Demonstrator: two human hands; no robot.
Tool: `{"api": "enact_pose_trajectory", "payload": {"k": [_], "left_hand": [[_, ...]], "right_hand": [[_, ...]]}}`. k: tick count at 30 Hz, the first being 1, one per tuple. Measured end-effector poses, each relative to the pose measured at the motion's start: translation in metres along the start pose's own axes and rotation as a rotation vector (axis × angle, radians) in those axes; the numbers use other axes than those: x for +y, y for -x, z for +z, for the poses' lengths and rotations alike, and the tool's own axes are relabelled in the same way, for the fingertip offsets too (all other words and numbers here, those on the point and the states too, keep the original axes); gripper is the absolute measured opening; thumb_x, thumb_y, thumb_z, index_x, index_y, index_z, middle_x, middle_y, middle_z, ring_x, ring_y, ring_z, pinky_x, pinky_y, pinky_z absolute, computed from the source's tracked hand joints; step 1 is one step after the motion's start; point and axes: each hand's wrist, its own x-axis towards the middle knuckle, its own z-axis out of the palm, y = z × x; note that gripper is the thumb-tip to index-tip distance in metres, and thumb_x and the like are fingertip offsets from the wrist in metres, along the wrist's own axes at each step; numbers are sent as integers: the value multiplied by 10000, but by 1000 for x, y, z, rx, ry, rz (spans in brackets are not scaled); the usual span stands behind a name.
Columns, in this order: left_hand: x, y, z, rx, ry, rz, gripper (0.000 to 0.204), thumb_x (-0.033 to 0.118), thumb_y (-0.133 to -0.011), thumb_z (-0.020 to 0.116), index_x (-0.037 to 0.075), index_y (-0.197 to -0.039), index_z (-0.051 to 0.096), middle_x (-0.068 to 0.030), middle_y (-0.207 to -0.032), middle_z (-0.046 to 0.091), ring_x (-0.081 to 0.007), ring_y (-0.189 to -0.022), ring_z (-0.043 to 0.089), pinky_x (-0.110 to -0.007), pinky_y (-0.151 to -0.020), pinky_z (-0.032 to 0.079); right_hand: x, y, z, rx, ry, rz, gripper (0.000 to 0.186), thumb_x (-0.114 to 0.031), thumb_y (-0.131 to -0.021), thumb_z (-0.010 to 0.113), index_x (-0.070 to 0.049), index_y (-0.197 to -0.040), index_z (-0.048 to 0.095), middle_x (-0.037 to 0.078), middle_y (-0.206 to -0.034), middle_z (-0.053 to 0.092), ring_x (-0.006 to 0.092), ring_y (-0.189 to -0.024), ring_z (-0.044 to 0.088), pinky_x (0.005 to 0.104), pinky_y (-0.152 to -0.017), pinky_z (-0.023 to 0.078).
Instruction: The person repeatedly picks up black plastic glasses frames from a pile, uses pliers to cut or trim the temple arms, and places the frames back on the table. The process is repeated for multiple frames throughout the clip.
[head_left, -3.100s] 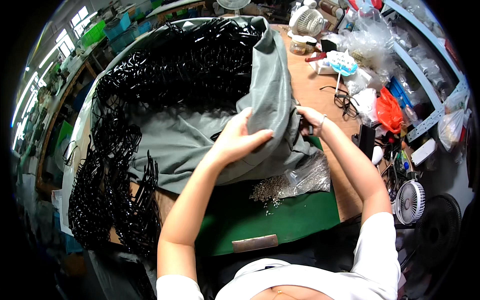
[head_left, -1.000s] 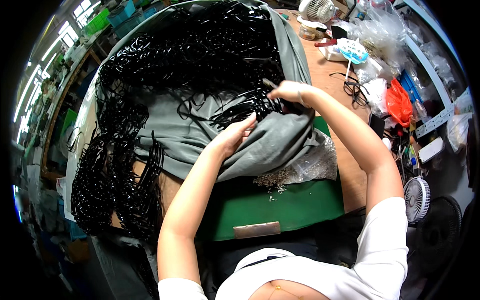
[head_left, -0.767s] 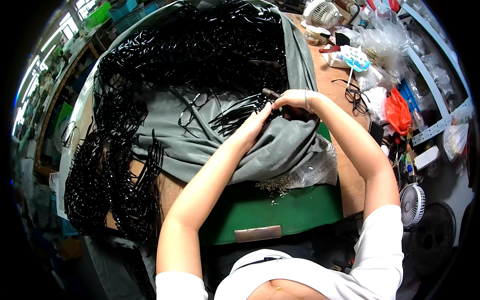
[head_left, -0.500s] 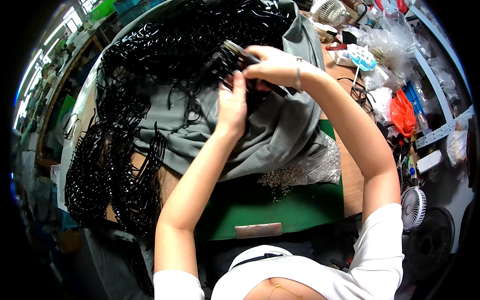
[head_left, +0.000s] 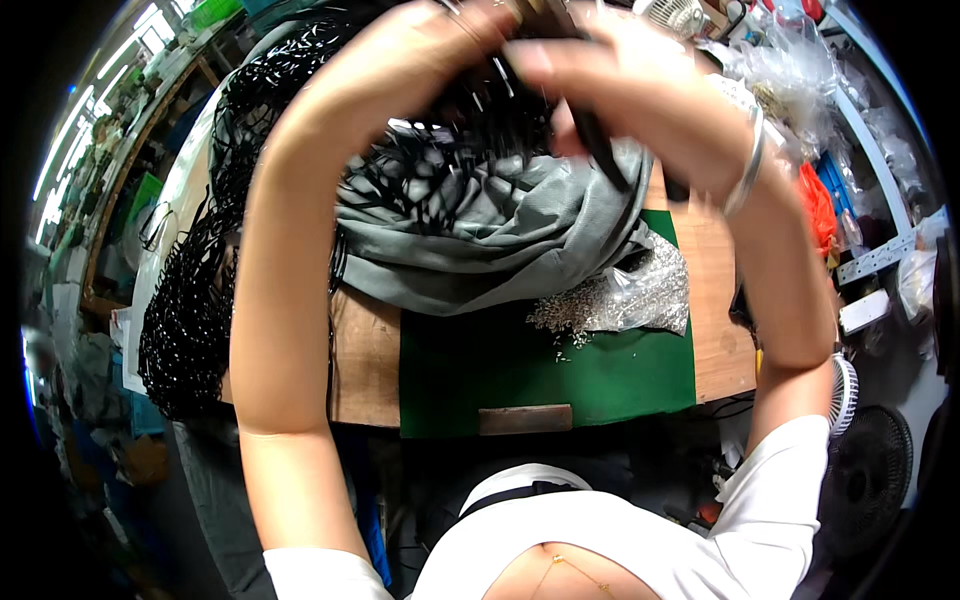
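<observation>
Judging: bundle-handling step, black strands [head_left: 490, 115] just below and between the hands, above grey cloth [head_left: 470, 270]. Right hand [head_left: 640, 90] seems closed round a dark long piece [head_left: 604, 155]; left hand [head_left: 450, 35], can't tell (motion blur). Next move probably calls for care against tangling.

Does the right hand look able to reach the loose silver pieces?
Likely yes: nothing covers the loose silver pieces, though the right hand seems to hold a blurred dark object.
</observation>
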Motion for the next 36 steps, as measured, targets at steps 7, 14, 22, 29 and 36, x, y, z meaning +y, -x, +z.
{"api": "enact_pose_trajectory", "payload": {"k": [7, 14, 22, 29, 36], "left_hand": [[-164, -4, 61, -388, -298, -328, 437, 402, -861, 507, -1, -1020, 560, -104, -932, 608, -151, -857, 535, -310, -773, 433], [-158, 16, -9, 337, -511, -147, 354, 321, -798, 582, 28, -996, 556, -156, -946, 618, -270, -887, 600, -347, -769, 462], [-288, 4, -64, 527, -605, -556, 312, 254, -792, 519, -16, -683, 633, -162, -658, 614, -250, -681, 607, -350, -655, 445], [-175, -6, -57, 480, -180, -375, 390, 317, -901, 421, -20, -758, 555, -100, -773, 632, -169, -585, 620, -295, -527, 466], [-210, 24, 8, 221, -788, -496, 494, 471, -881, 389, 13, -977, 547, -228, -961, 576, -358, -897, 555, -417, -798, 425]], "right_hand": [[173, 55, 89, 317, -432, 411, 325, -143, -800, 598, -1, -1045, 438, 33, -672, 508, 113, -512, 524, 254, -477, 455], [128, 114, 62, 175, -359, 254, 296, -155, -821, 563, 21, -1047, 490, 55, -814, 565, 80, -699, 520, 226, -664, 432], [150, 186, 135, -159, -259, 113, 123, -26, -764, 542, -20, -869, 479, 77, -781, 506, 177, -650, 494, 277, -609, 410], [151, 194, 122, -273, -275, 165, 242, -72, -774, 567, -37, -1000, 489, 120, -936, 525, 238, -822, 542, 316, -718, 431], [158, 186, 146, -104, -168, 13, 157, -16, -691, 601, -27, -816, 506, 114, -737, 514, 272, -679, 521, 328, -605, 424]]}}
